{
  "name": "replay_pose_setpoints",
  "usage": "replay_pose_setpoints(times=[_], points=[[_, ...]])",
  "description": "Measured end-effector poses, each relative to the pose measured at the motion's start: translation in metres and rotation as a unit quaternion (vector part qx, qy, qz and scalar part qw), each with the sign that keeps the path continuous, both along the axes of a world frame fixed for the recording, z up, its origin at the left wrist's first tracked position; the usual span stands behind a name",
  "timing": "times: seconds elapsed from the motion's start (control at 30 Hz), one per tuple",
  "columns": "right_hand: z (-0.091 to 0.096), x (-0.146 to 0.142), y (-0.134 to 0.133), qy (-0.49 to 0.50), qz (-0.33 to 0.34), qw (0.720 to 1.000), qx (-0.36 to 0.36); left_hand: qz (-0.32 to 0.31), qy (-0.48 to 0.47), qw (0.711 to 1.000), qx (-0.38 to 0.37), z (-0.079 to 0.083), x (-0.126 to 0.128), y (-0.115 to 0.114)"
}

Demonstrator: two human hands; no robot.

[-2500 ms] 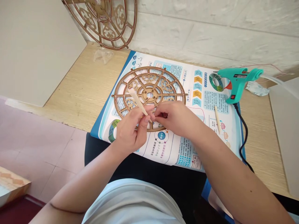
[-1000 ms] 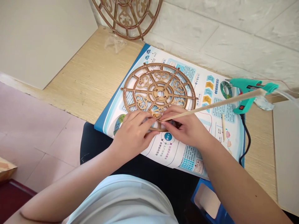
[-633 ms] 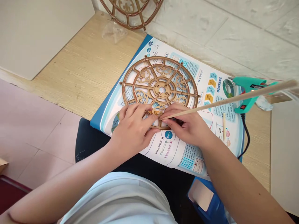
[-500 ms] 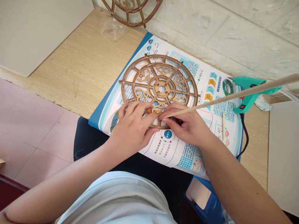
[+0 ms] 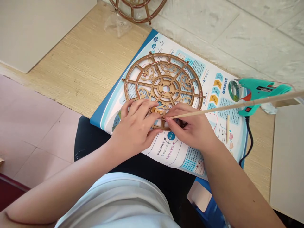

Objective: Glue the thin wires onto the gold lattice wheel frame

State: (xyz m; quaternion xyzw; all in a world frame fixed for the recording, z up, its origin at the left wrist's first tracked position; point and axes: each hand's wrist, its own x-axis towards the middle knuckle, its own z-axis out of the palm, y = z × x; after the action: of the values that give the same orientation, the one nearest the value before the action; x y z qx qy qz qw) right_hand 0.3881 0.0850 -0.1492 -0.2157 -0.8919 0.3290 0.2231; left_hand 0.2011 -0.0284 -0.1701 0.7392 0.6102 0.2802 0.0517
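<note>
A brown wheel-shaped frame (image 5: 158, 89) with spokes, rings and scrollwork lies flat on a printed brochure. Thin wire runs along its rings. My left hand (image 5: 135, 126) grips the near left part of the frame, fingers over the rings and thumb close to the outer rim. Between the thumb and fingers of my right hand (image 5: 191, 128) is a long thin wooden stick (image 5: 237, 106). Its tip touches or nearly touches the near inner ring, just beside my left fingertips. The stick's other end leaves the view at the right. My fingers hide what lies under the tip.
A teal glue gun (image 5: 257, 91) lies right of the brochure (image 5: 182, 148), its black cord (image 5: 249, 139) hanging toward me. A short wooden stick (image 5: 228, 129) rests on the paper. Another brown frame (image 5: 140, 20) leans at the back wall, near clear plastic (image 5: 117, 25).
The camera view has shifted slightly. Both hands stay at the frame's near side; the stick's tip remains at nearly the same spot, its far end slightly lower in view.
</note>
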Motion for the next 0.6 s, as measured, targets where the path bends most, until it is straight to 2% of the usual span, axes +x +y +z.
replay_pose_setpoints(times=[0.1,0.2,0.3,0.5,0.6], points=[[-0.0032,0.0004,-0.0006,0.009,-0.024,1.000,-0.010,0.002,0.002,1.000,-0.014,0.0005,-0.0003,-0.0002],[-0.0052,0.0009,-0.0024,0.010,-0.062,0.997,-0.049,0.003,0.001,1.000,-0.010,0.0003,-0.0007,0.0000],[-0.0036,0.0012,-0.0026,0.012,-0.066,0.995,-0.074,0.006,0.002,1.000,-0.008,-0.0005,-0.0010,0.0001],[0.0015,-0.0022,0.0002,0.042,-0.037,0.998,-0.018,0.002,0.001,1.000,-0.003,-0.0008,-0.0021,-0.0005],[0.0013,-0.0035,-0.0024,0.049,-0.051,0.997,-0.022,0.005,0.002,1.000,-0.004,-0.0007,-0.0017,-0.0005]])
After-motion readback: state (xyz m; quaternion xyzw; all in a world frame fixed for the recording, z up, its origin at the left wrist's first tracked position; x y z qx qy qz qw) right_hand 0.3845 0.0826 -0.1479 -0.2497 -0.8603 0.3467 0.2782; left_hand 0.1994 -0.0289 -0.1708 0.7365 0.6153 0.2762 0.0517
